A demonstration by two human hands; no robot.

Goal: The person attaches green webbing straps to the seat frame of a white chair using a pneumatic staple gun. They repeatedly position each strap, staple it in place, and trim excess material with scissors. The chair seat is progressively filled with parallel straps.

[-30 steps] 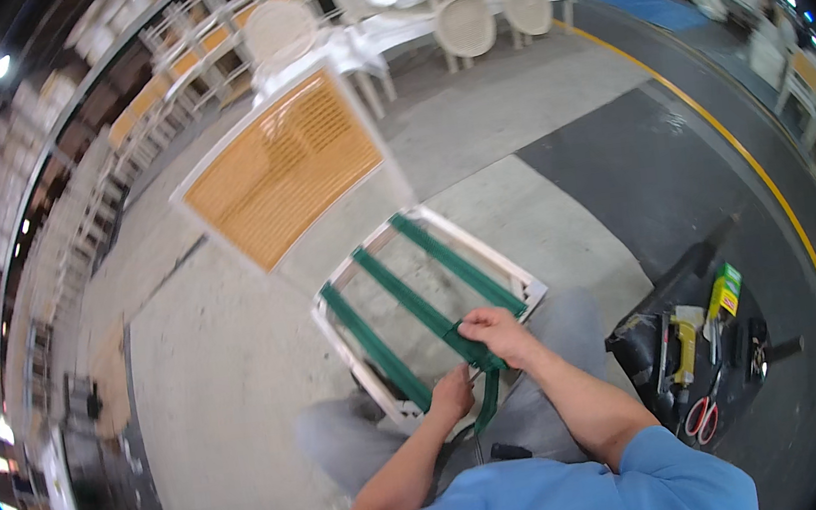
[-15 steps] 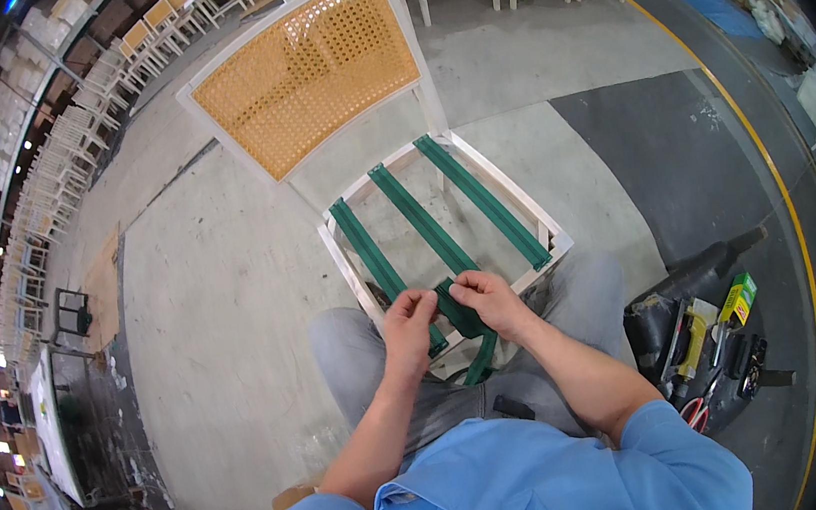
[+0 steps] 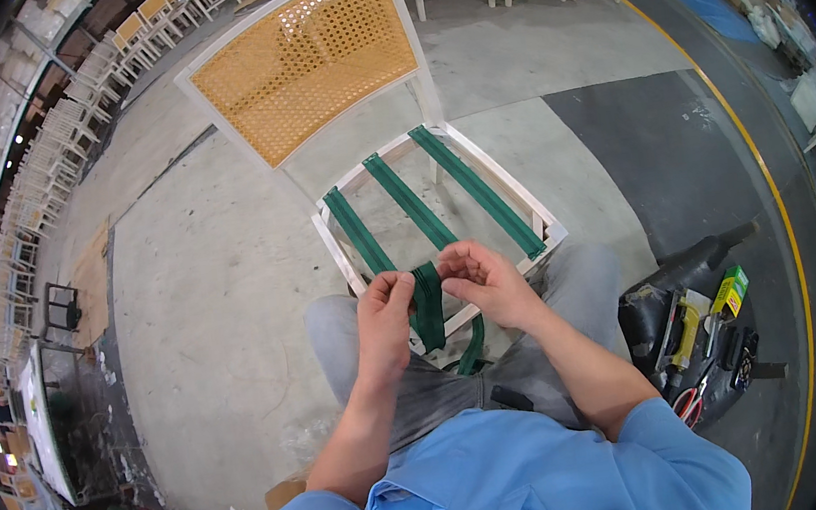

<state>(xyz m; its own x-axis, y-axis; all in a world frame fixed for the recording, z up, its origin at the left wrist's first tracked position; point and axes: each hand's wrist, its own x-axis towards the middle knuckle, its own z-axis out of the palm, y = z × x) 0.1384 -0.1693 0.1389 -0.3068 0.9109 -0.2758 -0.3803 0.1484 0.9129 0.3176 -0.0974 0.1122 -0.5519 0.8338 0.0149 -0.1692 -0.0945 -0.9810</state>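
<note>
A white wooden chair frame (image 3: 365,169) with a woven cane back (image 3: 310,57) stands before my knees. Three green webbing straps run front to back across its open seat, among them the right strap (image 3: 477,190). My left hand (image 3: 383,323) pinches a folded length of loose green webbing (image 3: 427,305) above the seat's front rail. Close at the webbing's other edge is my right hand (image 3: 488,284), its fingers curled and the thumb apart from them. A tail of webbing (image 3: 473,346) hangs down between my thighs.
To my right a dark padded surface (image 3: 649,323) carries a yellow-handled tool (image 3: 685,336), red-handled scissors (image 3: 688,406) and a green-yellow box (image 3: 730,292). Rows of white chairs (image 3: 55,159) line the left side. Two round-backed chairs stand at the far side. A yellow line (image 3: 766,169) curves along the floor at right.
The webbing between my hands has been raised and turned so its broad face shows. My right hand has opened from its pinch and lifted slightly; my left hand has shifted a little left.
</note>
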